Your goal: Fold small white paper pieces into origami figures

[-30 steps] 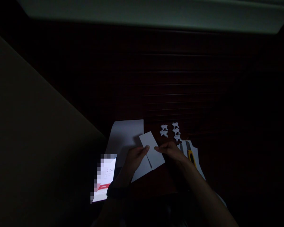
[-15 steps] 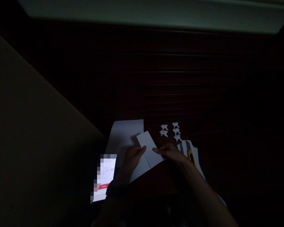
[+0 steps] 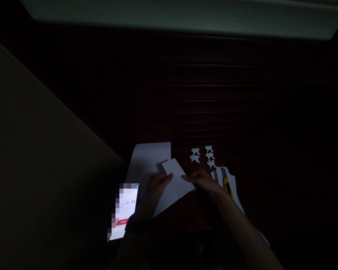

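A small white rectangular piece of paper (image 3: 177, 173) is held tilted between my two hands, over a larger white sheet. My left hand (image 3: 158, 185) grips its left edge, thumb on top and fingers beneath. On the right edge, my right hand (image 3: 200, 179) pinches it the same way, thumb on the upper face. A short dark line shows near the paper's lower end. Under and behind it lies the large white sheet (image 3: 149, 157). Several small folded paper figures (image 3: 195, 158) stand in two groups beyond my right hand.
A yellow utility knife (image 3: 227, 186) and a second, thin dark tool (image 3: 216, 175) rest on white papers (image 3: 234, 183) at the right. A lit phone (image 3: 129, 210) showing a timer is by my left wrist. A wall (image 3: 45, 131) rises at the left; the room is dim.
The held paper has shifted slightly down and the dark gap near its lower end looks shorter. Both hands keep their grip. The phone's timer has advanced by one second.
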The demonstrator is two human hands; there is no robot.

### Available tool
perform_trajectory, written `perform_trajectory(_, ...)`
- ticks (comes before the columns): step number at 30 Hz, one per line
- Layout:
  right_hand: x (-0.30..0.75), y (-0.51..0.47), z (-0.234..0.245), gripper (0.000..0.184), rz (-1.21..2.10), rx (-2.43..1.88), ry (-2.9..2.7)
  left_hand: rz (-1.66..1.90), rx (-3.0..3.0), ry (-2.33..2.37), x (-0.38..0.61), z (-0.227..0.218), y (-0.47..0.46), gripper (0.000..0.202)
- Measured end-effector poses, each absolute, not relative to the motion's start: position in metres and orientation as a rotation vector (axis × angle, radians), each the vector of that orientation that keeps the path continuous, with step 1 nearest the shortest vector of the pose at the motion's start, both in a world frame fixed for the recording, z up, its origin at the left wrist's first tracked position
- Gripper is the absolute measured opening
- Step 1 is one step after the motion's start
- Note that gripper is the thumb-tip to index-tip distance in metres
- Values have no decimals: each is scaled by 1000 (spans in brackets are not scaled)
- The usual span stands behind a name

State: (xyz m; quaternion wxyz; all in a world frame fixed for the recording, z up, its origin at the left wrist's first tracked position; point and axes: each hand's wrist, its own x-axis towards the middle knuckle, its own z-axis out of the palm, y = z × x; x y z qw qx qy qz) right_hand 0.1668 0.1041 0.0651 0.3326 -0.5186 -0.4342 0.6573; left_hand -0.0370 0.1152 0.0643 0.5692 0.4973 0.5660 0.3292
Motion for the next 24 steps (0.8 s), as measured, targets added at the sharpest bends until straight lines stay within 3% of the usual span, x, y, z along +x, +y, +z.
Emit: perform_trajectory(24, 169, 105, 65, 46, 1739, -1386, -1331, 810, 1302, 1444, -38, 73, 118, 34)
